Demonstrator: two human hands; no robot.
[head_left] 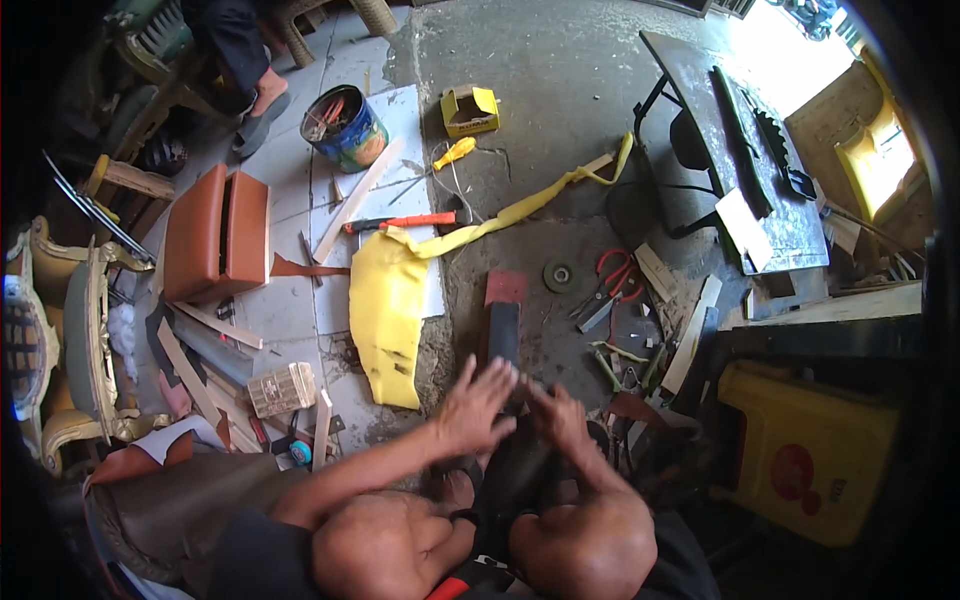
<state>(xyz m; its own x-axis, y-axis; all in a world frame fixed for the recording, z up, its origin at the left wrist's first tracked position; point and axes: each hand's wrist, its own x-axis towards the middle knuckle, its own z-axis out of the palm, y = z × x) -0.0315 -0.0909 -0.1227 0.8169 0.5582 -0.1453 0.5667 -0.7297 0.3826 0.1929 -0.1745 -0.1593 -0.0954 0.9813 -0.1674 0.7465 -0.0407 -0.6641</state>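
Observation:
My left hand [477, 408] is stretched out with its fingers apart, at the near end of a dark rectangular block [503, 328]. The block lies on the floor with a reddish flat piece [507, 287] at its far end. My right hand [560, 418] is beside it, fingers curled and the index finger pointing toward the left fingertips. What the right hand holds, if anything, is too dark to make out. To the left of the block lies a yellow foam sheet [385, 320], with a long yellow strip [500, 221] running off to the far right.
A red-handled hammer [405, 221], a yellow screwdriver [455, 152] and a tool bucket [345, 130] are farther off. Red-handled scissors [617, 275] and a dark round disc [562, 276] lie right. A brown upholstered box [218, 235] stands left, a low table [740, 150] far right.

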